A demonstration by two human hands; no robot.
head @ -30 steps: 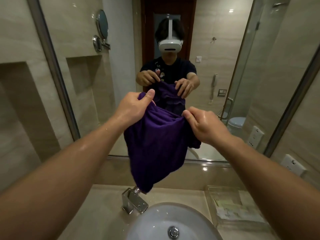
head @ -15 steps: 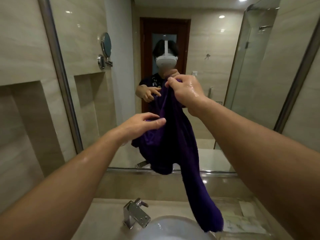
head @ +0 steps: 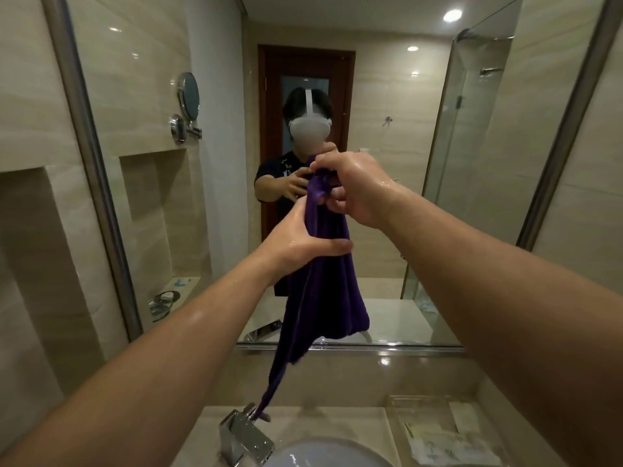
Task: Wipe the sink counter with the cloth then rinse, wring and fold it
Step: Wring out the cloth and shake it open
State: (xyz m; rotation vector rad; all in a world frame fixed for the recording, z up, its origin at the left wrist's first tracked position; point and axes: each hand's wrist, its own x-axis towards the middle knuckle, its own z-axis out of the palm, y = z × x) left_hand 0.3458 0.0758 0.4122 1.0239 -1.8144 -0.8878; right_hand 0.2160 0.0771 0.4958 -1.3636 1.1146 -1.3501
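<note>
1. While our right hand pinches the bunched top of the purple cloth, our left hand grips it just below.
2. The cloth hangs before the mirror, its lowest tip near the tap.
3. Beneath lie the counter and the white sink, with a clear tray to the right.

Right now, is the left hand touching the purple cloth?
Touching. In the head view the left hand grips the purple cloth, thumb across its front.
</note>
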